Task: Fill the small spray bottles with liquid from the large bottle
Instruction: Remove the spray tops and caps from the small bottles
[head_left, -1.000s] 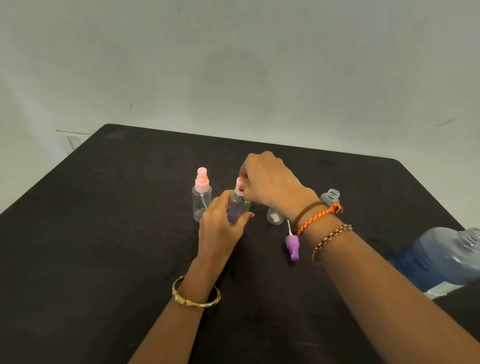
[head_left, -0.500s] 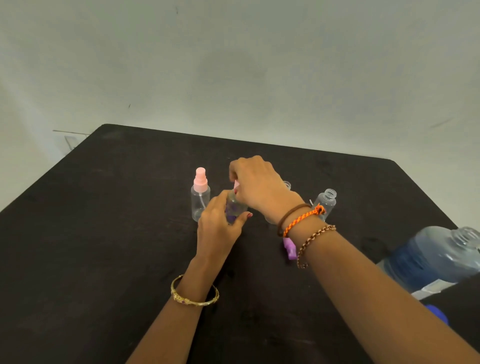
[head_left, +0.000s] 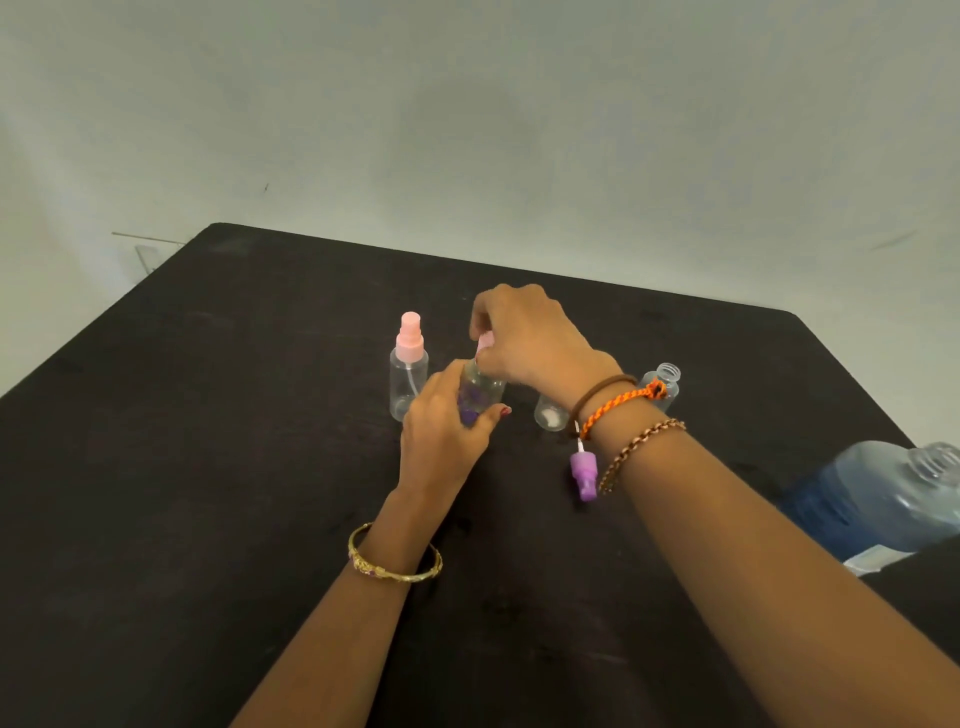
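Mid-worktop (head_left: 208, 467): left hand (head_left: 441, 431) wraps a small spray bottle (head_left: 480, 392), fingers curled round its body. Right hand (head_left: 524, 338) fingers pinch its pink cap (head_left: 484, 344). Capped bottle (head_left: 409, 369) just left of it; large bottle (head_left: 883, 499) far right.

The black table (head_left: 208, 467) bears 4 small spray bottles (head_left: 408, 382), a purple spray cap (head_left: 584, 473) and a large bottle (head_left: 878, 499).

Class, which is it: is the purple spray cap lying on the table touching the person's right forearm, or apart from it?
Cannot tell. In the head view the purple spray cap lies right beside the right forearm, whose edge overlaps it, hiding any gap.
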